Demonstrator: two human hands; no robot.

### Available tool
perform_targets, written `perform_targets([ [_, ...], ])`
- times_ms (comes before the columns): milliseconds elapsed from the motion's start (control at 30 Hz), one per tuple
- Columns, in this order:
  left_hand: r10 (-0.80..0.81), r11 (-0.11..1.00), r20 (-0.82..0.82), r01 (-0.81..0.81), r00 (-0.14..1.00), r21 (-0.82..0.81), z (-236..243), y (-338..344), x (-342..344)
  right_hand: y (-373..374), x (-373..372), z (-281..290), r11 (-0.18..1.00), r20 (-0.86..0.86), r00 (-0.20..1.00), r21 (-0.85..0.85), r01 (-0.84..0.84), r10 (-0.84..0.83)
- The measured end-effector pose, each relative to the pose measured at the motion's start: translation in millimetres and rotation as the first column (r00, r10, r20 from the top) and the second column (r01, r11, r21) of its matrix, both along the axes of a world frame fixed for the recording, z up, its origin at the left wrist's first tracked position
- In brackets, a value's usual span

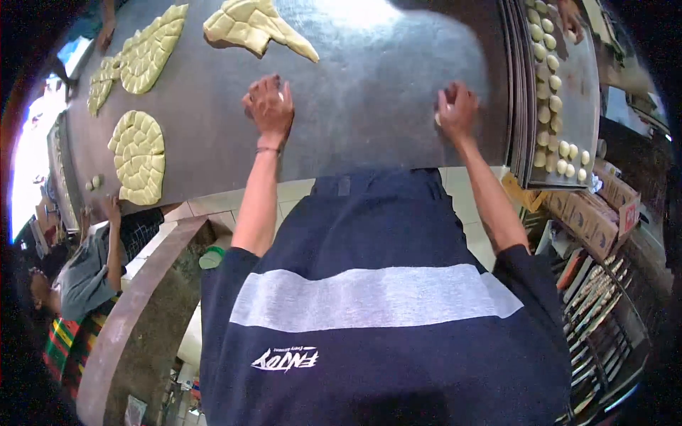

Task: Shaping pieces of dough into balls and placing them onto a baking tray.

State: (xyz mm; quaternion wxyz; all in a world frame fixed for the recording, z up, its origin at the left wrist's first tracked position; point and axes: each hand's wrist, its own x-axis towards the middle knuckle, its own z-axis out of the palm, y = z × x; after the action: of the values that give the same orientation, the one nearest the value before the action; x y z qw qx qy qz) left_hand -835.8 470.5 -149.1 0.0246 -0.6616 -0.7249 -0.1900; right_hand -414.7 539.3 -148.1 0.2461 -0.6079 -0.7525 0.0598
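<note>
Toward the front edge of the metal table (369, 135), the left hand (270, 106) is cupping narrowly over a small pale dough piece (282, 96), mostly hidden. Nearer the right edge, the right hand (458, 110) is curling its fingers over a second dough piece (437, 118), only a sliver showing. Beyond the left hand, a cut dough sheet (249, 25) is lying; toward the left edge, a rounded sheet (138, 157) and a farther sheet (149, 60) are lying. At the right edge, a tray (579, 106) is bearing dough balls (555, 104), a co-worker's hand (572, 20) reaching in at its far end.
</note>
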Motion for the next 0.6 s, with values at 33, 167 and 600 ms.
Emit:
perform_targets([
  [33,0.138,0.990,0.064,-0.140,0.988,0.030,-1.9,14.6,10.3,12.7,-16.7,-6.0,0.997,-0.040,0.997,0.043,0.062,-0.060],
  [167,0.060,0.998,0.283,-0.058,0.957,-0.014,-7.8,-0.4,45.5,-11.6,-81.1,-9.7,0.968,-0.331,0.933,-0.246,0.055,-0.138],
  [600,0.268,0.961,0.210,-0.278,0.940,0.018,-8.6,54.9,12.9,51.4,-116.8,-12.4,0.986,-0.202,0.975,-0.154,0.057,-0.088],
])
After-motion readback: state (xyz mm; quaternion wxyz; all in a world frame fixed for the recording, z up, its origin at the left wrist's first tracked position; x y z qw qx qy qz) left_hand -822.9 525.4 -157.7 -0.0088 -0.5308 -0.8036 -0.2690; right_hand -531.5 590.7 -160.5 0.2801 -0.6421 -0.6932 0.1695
